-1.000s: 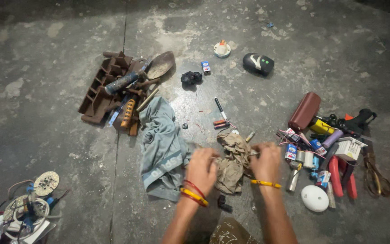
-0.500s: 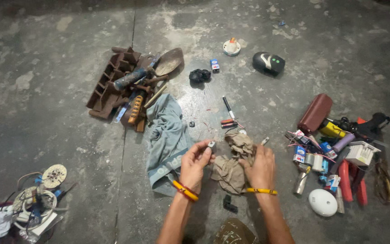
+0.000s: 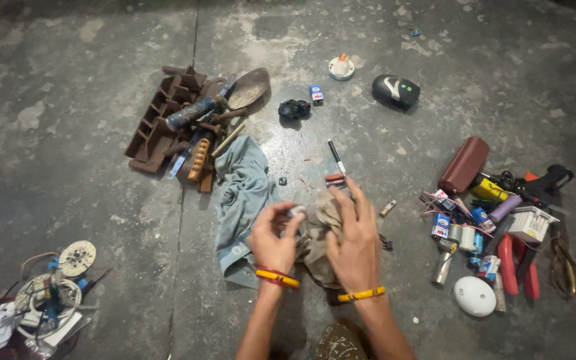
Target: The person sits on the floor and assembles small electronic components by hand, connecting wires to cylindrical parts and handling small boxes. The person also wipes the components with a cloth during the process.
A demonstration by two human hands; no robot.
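My left hand (image 3: 274, 239) pinches a small round silvery part (image 3: 297, 212) between thumb and fingers, low in the middle of the head view. My right hand (image 3: 356, 241) presses a crumpled tan rag (image 3: 317, 235) against that part, fingers stretched forward. Both wrists wear orange and yellow bands. A blue-grey cloth (image 3: 243, 195) lies on the concrete floor just left of my hands. Most of the small part is hidden by the rag and my fingers.
A rusty metal rack with a trowel and tools (image 3: 191, 123) lies at upper left. Pliers, batteries, a maroon case (image 3: 464, 165) and a white oval object (image 3: 475, 295) crowd the right. A black mouse (image 3: 395, 91) lies beyond. A tangle of wires and discs (image 3: 51, 293) sits at lower left.
My hands have drawn closer together. The right hand has moved left with the rag onto the small part in my left fingers. The camera has moved in nearer.
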